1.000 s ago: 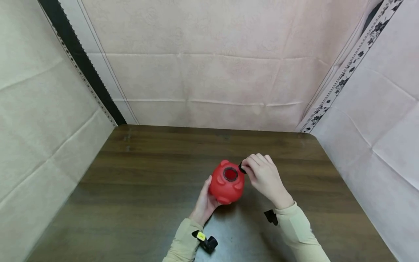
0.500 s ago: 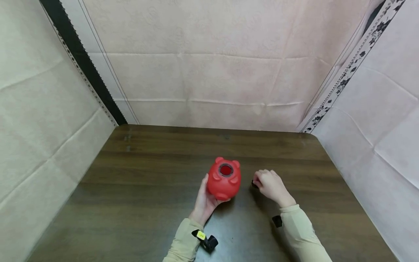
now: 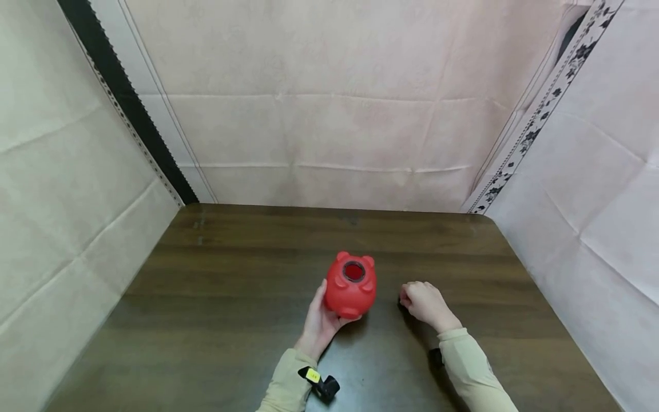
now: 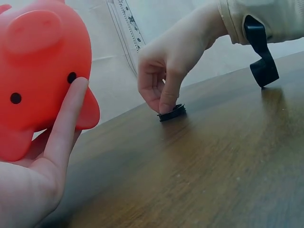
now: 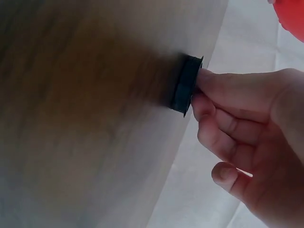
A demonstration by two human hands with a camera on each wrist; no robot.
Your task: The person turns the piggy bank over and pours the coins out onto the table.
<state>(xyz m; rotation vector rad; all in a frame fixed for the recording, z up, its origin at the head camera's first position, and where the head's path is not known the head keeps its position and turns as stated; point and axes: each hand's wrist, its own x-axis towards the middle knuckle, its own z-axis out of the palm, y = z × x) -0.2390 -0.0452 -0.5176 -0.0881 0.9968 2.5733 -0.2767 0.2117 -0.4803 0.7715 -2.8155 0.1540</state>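
Left hand point(image 3: 320, 323) cups the red plastic piggy bank point(image 3: 351, 283) belly-hole up; right of it, right hand point(image 3: 424, 303) fingertips pinch the small black round plug point(image 4: 171, 113) flat on the dark wooden counter point(image 3: 231, 297).

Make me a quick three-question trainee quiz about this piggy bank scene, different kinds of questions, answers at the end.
1. True or false: the plug sits in the pig's hole.
2. Which hand holds the pig: A left, B right?
3. Fill in: the right hand sets the plug on the ____.

Key: 1 false, it is on the table and the hole is open; 2 A; 3 table.
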